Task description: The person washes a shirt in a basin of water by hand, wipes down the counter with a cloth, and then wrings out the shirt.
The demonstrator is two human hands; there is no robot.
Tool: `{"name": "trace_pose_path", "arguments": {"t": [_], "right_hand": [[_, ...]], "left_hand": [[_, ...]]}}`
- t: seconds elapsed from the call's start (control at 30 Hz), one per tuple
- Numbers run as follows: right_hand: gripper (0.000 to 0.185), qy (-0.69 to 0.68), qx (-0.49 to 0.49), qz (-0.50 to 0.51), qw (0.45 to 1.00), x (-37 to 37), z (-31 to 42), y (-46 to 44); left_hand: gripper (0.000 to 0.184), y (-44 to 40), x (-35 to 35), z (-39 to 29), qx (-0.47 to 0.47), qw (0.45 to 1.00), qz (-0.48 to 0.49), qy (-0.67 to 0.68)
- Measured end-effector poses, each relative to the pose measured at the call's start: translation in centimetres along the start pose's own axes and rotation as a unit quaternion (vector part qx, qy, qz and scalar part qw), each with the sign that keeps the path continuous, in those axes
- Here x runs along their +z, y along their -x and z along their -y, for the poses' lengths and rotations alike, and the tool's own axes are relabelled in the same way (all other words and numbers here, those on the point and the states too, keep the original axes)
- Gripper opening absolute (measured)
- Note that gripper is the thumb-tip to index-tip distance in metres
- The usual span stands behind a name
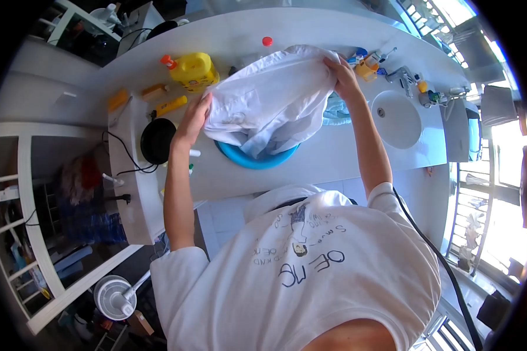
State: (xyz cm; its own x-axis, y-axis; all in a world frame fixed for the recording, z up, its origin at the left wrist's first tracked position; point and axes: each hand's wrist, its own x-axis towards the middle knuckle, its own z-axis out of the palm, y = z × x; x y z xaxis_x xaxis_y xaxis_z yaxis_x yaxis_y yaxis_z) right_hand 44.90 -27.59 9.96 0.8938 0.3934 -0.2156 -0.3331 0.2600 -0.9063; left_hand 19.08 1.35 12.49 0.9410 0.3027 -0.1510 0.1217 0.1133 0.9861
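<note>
A white garment (275,88) is stretched between my two hands above a blue basin (257,158). Its lower folds hang down into the basin and hide most of the inside. My left hand (194,119) grips the garment's left edge, fingers closed on the fabric. At the upper right edge, my right hand (341,75) pinches the cloth. What looks like a pocket outline shows on the left part of the fabric. Just beyond my left hand stands a yellow jug (194,71) with a red cap.
A black pan (158,141) lies left of the basin on the white counter (334,155). To the right are a round sink (399,120), a faucet (399,75) and an orange cup (367,70) holding toothbrushes. A red-capped bottle (267,42) stands behind the garment.
</note>
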Motion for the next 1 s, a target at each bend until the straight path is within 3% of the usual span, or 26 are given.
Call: {"name": "trace_pose_path", "arguments": {"t": [0.03,0.17,0.27,0.33,0.37,0.4,0.47,0.53,0.6,0.63,0.67,0.7,0.73,0.77,0.8,0.83,0.87,0.9,0.93,1.0], "right_hand": [[0.03,-0.008,0.021,-0.002,1.0,-0.3,-0.5,0.0],[0.03,-0.053,0.054,-0.027,0.997,-1.1,-1.3,0.2],[0.033,-0.048,0.022,0.031,0.998,-1.4,-1.3,0.7],[0.038,0.103,-0.022,-0.006,0.994,-0.7,-1.0,1.9],[0.06,0.191,-0.043,0.043,0.98,-1.9,-1.7,1.0],[0.06,0.187,-0.044,0.038,0.981,-1.8,-1.5,1.5],[0.084,0.37,-0.303,0.143,0.867,-0.1,-0.4,3.3],[0.098,0.328,-0.386,0.193,0.84,3.2,2.2,5.1],[0.098,0.28,-0.387,0.286,0.831,7.6,5.7,8.5],[0.093,0.336,-0.356,0.304,0.817,9.4,6.8,10.0],[0.089,0.39,-0.324,0.321,0.8,10.8,7.3,10.7],[0.068,0.447,-0.373,0.297,0.756,12.1,6.9,10.0],[0.068,0.446,-0.375,0.293,0.758,12.3,7.1,9.7],[0.057,0.482,-0.366,0.29,0.741,12.4,7.5,9.4],[0.047,0.518,-0.357,0.287,0.722,12.7,8.4,9.4],[0.032,0.56,-0.372,0.272,0.689,13.2,9.2,10.1],[0.032,0.559,-0.373,0.272,0.688,13.3,9.6,10.0],[0.026,0.521,-0.462,0.28,0.661,13.4,9.9,9.7],[0.021,0.478,-0.544,0.286,0.627,13.5,10.1,9.6],[0.016,0.421,-0.597,0.276,0.625,13.9,11.6,9.5]], "left_hand": [[0.053,-0.6,-0.3,-0.3,-0.044,0.998,0.051,0.016],[0.054,-0.3,1.3,-3.6,-0.075,0.994,0.064,-0.049],[0.053,-0.2,2.0,-5.4,-0.075,0.995,0.067,0.021],[0.051,0.2,2.8,-6.8,-0.107,0.983,0.08,0.129],[0.049,0.1,3.0,-7.4,-0.094,0.983,0.095,0.122],[0.049,0.0,3.5,-8.3,-0.096,0.983,0.1,0.117],[0.048,-0.1,4.5,-10.0,-0.102,0.98,0.135,0.103],[0.044,-1.2,5.8,-11.0,-0.095,0.984,0.133,0.068],[0.036,-2.4,7.1,-11.8,-0.076,0.976,0.184,-0.085],[0.033,-1.9,8.7,-12.4,-0.069,0.985,0.112,-0.11],[0.033,-2.2,8.8,-12.2,-0.069,0.984,0.116,-0.113],[0.034,-2.5,8.8,-12.2,0.031,0.965,0.114,-0.234],[0.036,-2.7,8.7,-12.3,0.131,0.921,0.109,-0.349],[0.05,-3.0,8.2,-12.8,0.079,0.917,0.144,-0.364],[0.05,-3.0,7.8,-13.1,0.082,0.915,0.145,-0.367],[0.057,-2.6,7.1,-13.0,0.111,0.916,0.205,-0.327],[0.065,-2.1,6.7,-12.5,0.138,0.911,0.264,-0.284],[0.077,-1.6,6.7,-11.1,0.191,0.908,0.209,-0.307],[0.077,-1.3,6.8,-9.4,0.191,0.908,0.21,-0.307],[0.077,-1.2,6.3,-5.3,0.133,0.919,0.131,-0.347]]}}
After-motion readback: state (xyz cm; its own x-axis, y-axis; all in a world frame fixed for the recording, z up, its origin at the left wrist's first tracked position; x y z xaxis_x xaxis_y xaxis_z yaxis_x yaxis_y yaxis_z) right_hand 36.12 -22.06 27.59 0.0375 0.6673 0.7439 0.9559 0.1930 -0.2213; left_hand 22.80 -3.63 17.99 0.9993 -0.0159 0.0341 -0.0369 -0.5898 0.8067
